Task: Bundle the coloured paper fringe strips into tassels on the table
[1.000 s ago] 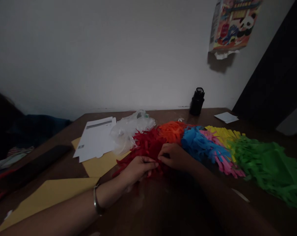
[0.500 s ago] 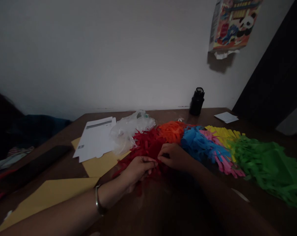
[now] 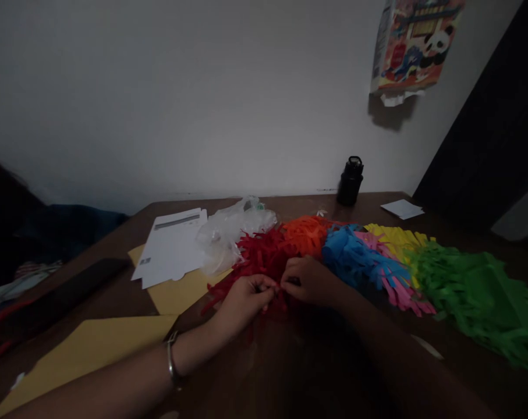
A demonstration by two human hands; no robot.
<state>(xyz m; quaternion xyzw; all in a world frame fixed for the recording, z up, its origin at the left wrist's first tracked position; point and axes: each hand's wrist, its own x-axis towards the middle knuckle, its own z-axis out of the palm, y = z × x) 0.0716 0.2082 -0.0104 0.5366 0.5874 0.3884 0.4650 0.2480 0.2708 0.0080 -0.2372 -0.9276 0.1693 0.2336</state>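
Note:
My left hand, with a metal bangle at its wrist, is closed in a pinch at the near edge of a red fringed paper bundle. Close beside it, my right hand is also pinched, its fingertips almost meeting those of the left. Both hands grip the red fringe; the exact bit between the fingertips is too dark to make out. Behind and to the right lie fringed bundles in orange, blue, pink, yellow and green.
A crumpled clear plastic bag lies behind the red fringe. White printed sheets and yellow-brown envelopes are on the left. A black bottle stands near the wall, with a white paper to its right. A panda-printed box hangs above.
My left hand has tilted slightly, its thumb lower and its fingers curled more. My right hand has barely moved. The fringed bundles lie as before.

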